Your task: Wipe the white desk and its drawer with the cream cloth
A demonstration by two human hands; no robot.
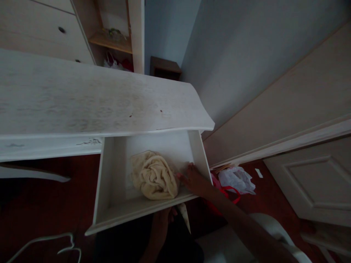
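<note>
The beige cloth bundle (pixel 155 176) lies inside the pulled-out drawer (pixel 108 175), on the drawer's floor, to the right of its middle. The right hand (pixel 195 179) is the nearer one: it enters over the drawer's front right corner, and the bundle lies directly to its left. The right grip is spread, with fingers apart and nothing enclosed; the foremost fingertip is at or just beside the bundle's right edge, and contact cannot be confirmed. The left hand (pixel 165 215) is below the drawer's front edge, with that front panel between it and the bundle. The state of the left grip cannot be determined, as the drawer and shadow obscure it.

The bundle is nearly round. Its slight long axis runs from back left to front right. The fabric is plain and soft-looking, coiled into thick folds around a crumpled centre, with a flatter flap at the back left.
</note>
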